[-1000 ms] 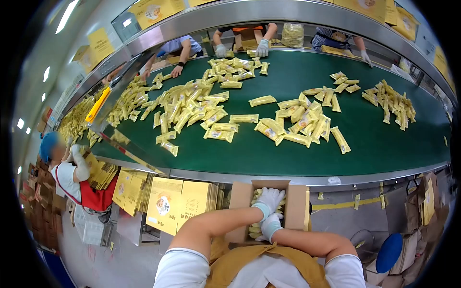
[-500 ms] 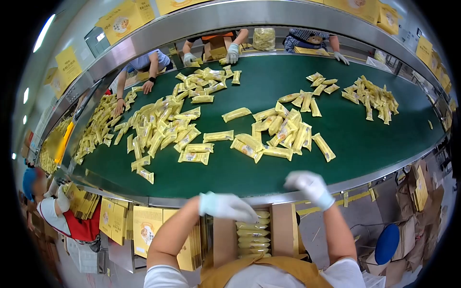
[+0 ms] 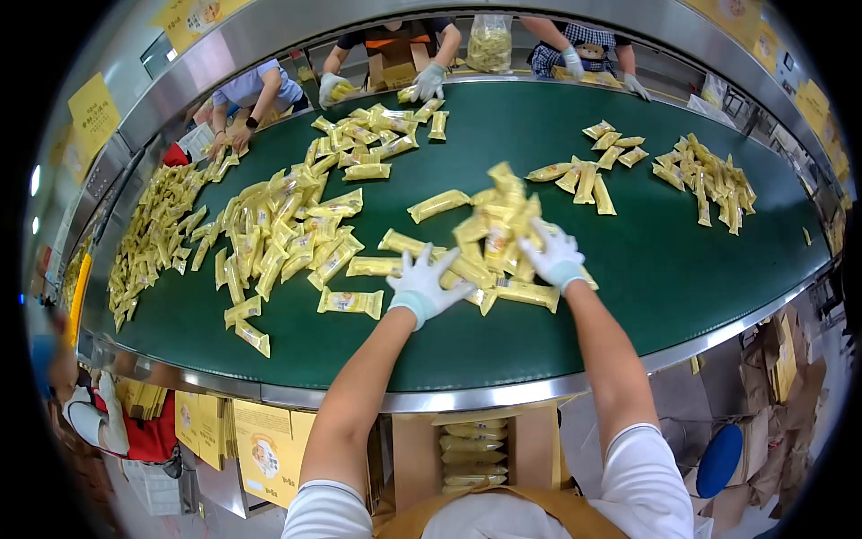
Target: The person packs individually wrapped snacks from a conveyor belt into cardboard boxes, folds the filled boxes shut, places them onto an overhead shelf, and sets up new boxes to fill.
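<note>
Both my hands wear white gloves and reach onto a green conveyor belt [image 3: 503, 350]. My left hand [image 3: 426, 286] lies with its fingers spread at the left edge of a heap of yellow wrapped snack packets [image 3: 496, 235], touching some of them. At the heap's right side my right hand [image 3: 554, 256] presses its outstretched fingers against the packets. Neither hand is closed around a packet. The upper packets are blurred and tilted. Below the belt edge, in front of my body, an open cardboard box [image 3: 420, 449] holds a stack of the same packets [image 3: 474, 456].
More packet heaps lie at the left [image 3: 269, 229] and right [image 3: 709, 180] of the belt. Co-workers' gloved hands [image 3: 429, 81] handle packets at the far side. A metal rim [image 3: 485, 395] borders the belt. Flat yellow cartons [image 3: 269, 449] and a blue stool [image 3: 720, 460] stand below.
Both my hands have moved forward from above the box and belt edge to the middle heap. The heap's packets are pushed together and some are lifted. The view has shifted slightly.
</note>
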Available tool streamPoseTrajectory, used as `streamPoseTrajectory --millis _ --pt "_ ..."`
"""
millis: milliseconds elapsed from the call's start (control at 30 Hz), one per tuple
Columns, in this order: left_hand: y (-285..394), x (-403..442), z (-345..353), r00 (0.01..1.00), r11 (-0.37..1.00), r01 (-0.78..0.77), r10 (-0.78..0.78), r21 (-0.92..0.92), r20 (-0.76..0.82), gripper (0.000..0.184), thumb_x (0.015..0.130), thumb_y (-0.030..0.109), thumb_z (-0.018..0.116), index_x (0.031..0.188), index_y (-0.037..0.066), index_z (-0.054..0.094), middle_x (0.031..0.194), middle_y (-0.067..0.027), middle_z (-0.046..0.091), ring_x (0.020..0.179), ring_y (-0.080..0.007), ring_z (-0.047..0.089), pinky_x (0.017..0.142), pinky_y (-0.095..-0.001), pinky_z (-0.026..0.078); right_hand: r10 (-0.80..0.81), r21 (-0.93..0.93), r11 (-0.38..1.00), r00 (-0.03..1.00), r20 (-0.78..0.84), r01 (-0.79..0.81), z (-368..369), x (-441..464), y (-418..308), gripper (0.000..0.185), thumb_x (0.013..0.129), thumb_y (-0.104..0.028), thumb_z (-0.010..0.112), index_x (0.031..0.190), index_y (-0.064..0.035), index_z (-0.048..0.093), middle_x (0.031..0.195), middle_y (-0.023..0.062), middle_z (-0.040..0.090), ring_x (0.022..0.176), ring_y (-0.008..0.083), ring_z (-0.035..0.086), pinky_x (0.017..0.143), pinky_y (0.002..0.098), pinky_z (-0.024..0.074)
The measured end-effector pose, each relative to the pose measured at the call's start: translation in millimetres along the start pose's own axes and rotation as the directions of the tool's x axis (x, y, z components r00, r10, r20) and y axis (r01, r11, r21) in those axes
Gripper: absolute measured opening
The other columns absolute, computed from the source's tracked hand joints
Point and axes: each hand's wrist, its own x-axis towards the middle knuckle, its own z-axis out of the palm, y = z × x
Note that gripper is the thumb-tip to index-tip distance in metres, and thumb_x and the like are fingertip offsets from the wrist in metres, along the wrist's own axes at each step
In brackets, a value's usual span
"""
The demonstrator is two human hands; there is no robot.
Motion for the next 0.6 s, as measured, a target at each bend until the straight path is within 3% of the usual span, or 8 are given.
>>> streamPoseTrajectory --millis 167,200,300,333,433,467,567,600 --pt "-11 -27 -4 0.997 0.997 -0.078 0.077 0.026 0.025 0.081 0.073 0.071 0.07 0.143 0.034 0.052 0.162 -0.0148 0.026 0.151 -0.0397 0.021 0.111 -0.0748 0.02 -0.222 -0.189 0.956 0.974 0.039 0.225 24 -50 -71 0.075 0.079 -0.071 0.06 0.146 -0.0381 0.048 0.159 0.0176 0.034 0.141 0.0575 0.026 0.107 0.0673 0.0275" --pt "-22 -36 -1 0.995 0.995 -0.095 0.095 -0.004 -0.009 0.08 0.073 0.067 0.072 0.14 0.026 0.055 0.159 -0.0163 0.032 0.149 -0.0372 0.025 0.112 -0.0717 0.02 -0.262 -0.207 0.94 0.963 0.069 0.271 25 -60 -77 0.075 0.079 -0.069 0.061 0.146 -0.0378 0.048 0.159 0.0188 0.033 0.141 0.0586 0.026 0.107 0.0676 0.0271" --pt "-56 -62 22 0.965 0.982 -0.162 0.178 0.099 -0.192 0.077 0.073 0.064 0.074 0.136 0.022 0.057 0.151 -0.0188 0.042 0.144 -0.0401 0.032 0.114 -0.0682 0.019 -0.437 -0.219 0.87 0.896 0.075 0.442 44 -91 -75 0.074 0.08 -0.066 0.062 0.146 -0.0374 0.048 0.158 0.0191 0.035 0.14 0.0596 0.026 0.107 0.0679 0.0262" --pt "-60 -77 23 0.953 0.977 -0.162 0.192 0.141 -0.236 0.072 0.079 0.061 0.07 0.136 0.019 0.057 0.148 -0.017 0.047 0.144 -0.0399 0.033 0.115 -0.0662 0.017 -0.495 -0.209 0.84 0.865 0.087 0.501 40 -103 -76 0.073 0.081 -0.061 0.064 0.147 -0.0352 0.047 0.157 0.0198 0.036 0.14 0.0585 0.026 0.108 0.0686 0.0257" --pt "-74 -108 27 0.932 0.951 -0.151 0.229 0.271 -0.282 0.066 0.084 0.06 0.066 0.134 0.017 0.058 0.147 -0.0139 0.049 0.144 -0.0397 0.033 0.115 -0.0652 0.018 -0.67 -0.167 0.722 0.739 0.073 0.671 40 -118 -60 0.074 0.082 -0.055 0.065 0.148 -0.0308 0.046 0.156 0.0213 0.036 0.143 0.0542 0.026 0.108 0.0698 0.0236" --pt "-79 -110 27 0.936 0.95 -0.182 0.247 0.254 -0.252 0.062 0.086 0.055 0.066 0.134 0.017 0.058 0.145 -0.0133 0.051 0.144 -0.0367 0.034 0.115 -0.064 0.019 -0.694 -0.249 0.691 0.719 0.034 0.679 33 -127 -59 0.077 0.08 -0.047 0.071 0.149 -0.0206 0.045 0.149 0.021 0.044 0.141 0.0464 0.035 0.112 0.062 0.027" --pt "-90 -107 22 0.938 0.941 -0.276 0.308 0.196 -0.157 0.05 0.092 0.042 0.065 0.132 0.014 0.059 0.141 -0.0114 0.056 0.143 -0.0278 0.039 0.116 -0.0604 0.022 -0.655 -0.181 0.751 0.752 -0.075 0.635 34 -136 -59 0.079 0.078 -0.041 0.075 0.145 -0.0101 0.046 0.129 0.0175 0.057 0.126 0.0387 0.05 0.109 0.0531 0.0341" --pt "-92 -102 19 0.907 0.91 -0.343 0.386 0.234 -0.171 0.045 0.093 0.032 0.064 0.133 0.011 0.058 0.137 -0.0135 0.057 0.134 -0.0283 0.048 0.113 -0.0511 0.032 -0.608 -0.198 0.784 0.792 -0.055 0.588 33 -143 -61 0.075 0.076 -0.031 0.078 0.14 -0.0049 0.048 0.109 0.0134 0.062 0.108 0.0334 0.058 0.1 0.0456 0.0425"
